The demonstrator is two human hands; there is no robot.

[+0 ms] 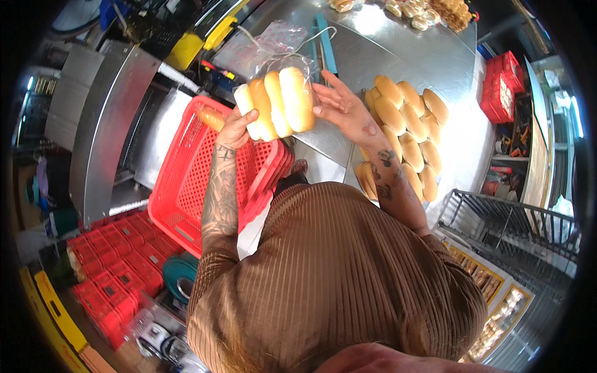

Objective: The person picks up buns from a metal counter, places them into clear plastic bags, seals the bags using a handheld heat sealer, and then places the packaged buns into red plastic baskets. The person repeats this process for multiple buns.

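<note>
My left hand (pixel 237 128) grips the lower left side of a clear plastic bag of long bread rolls (pixel 275 102). Several rolls stand side by side in it, and the bag's loose top spreads toward the steel table (pixel 359 60). On the bag's right side, my right hand (pixel 340 105) has its fingers spread and holds nothing; whether its fingertips touch the plastic I cannot tell. Beneath my left forearm stands a red plastic basket (pixel 186 177) with a bread roll (pixel 211 116) at its far end. Unbagged rolls (pixel 410 135) are heaped on the table, right of my right forearm.
A blue bar-shaped device (pixel 325 44) with a white cord lies on the table near loose plastic bags (pixel 280 37). Bagged bread (pixel 415 14) sits at the far edge. Red crates (pixel 116 265) are stacked at lower left. A metal rack (pixel 508 224) stands at right.
</note>
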